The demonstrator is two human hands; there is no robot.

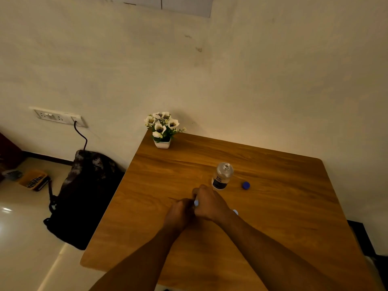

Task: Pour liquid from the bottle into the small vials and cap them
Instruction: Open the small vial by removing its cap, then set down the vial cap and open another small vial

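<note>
A small clear bottle with a dark label stands upright and uncapped on the wooden table. Its blue cap lies on the table just to its right. In front of the bottle my two hands meet over the tabletop. My left hand and my right hand are both closed around a small pale vial, of which only a whitish tip shows between the fingers. Another pale piece peeks out behind my right wrist; I cannot tell what it is.
A white pot of white flowers stands at the table's far left corner against the wall. Left of the table, a dark backpack sits on the floor, with a cable running up to a wall socket. A yellow box lies further left.
</note>
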